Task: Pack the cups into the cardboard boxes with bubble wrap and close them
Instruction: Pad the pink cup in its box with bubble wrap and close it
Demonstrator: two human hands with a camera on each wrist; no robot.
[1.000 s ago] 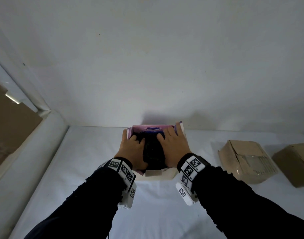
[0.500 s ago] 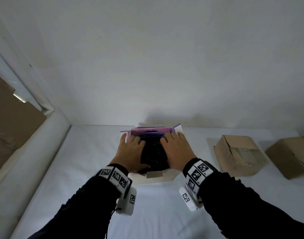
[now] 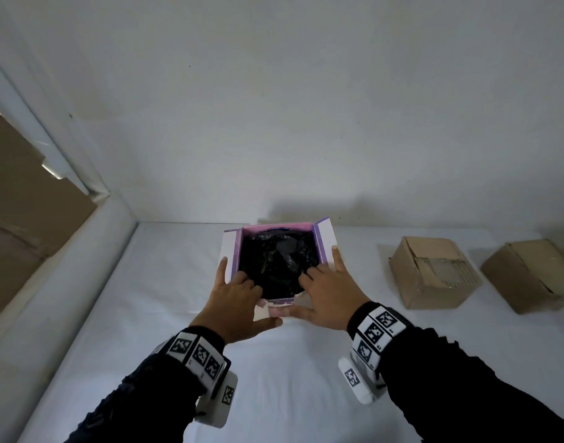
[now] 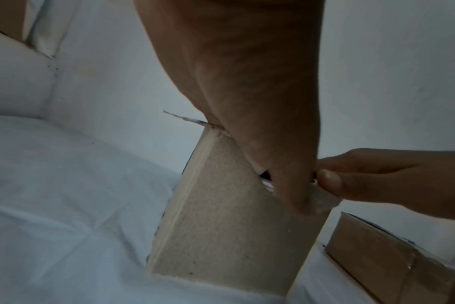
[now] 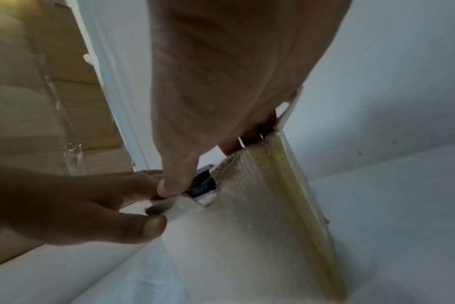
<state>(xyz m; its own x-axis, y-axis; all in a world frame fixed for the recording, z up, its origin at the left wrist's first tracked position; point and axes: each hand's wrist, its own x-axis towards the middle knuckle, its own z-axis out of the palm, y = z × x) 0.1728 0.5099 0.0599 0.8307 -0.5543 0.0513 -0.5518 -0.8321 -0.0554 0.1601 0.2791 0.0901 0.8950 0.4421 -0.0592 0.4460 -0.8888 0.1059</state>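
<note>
— How far along?
— Partway, by the look of it. Open box (image 3: 279, 266) in the middle of the white table (image 3: 290, 362), flaps up, stuffed with dark wrapping (image 3: 276, 262); cup itself hidden. Two brown boxes (image 3: 432, 271) off to the right, seemingly closed. Left to do: fold flaps, shut it.
— And the hands?
— Left hand (image 3: 234, 297) and right hand (image 3: 330, 294) spread wide over the near corners, fingertips on the wrapping, thumbs on the near wall. Nothing gripped.
</note>
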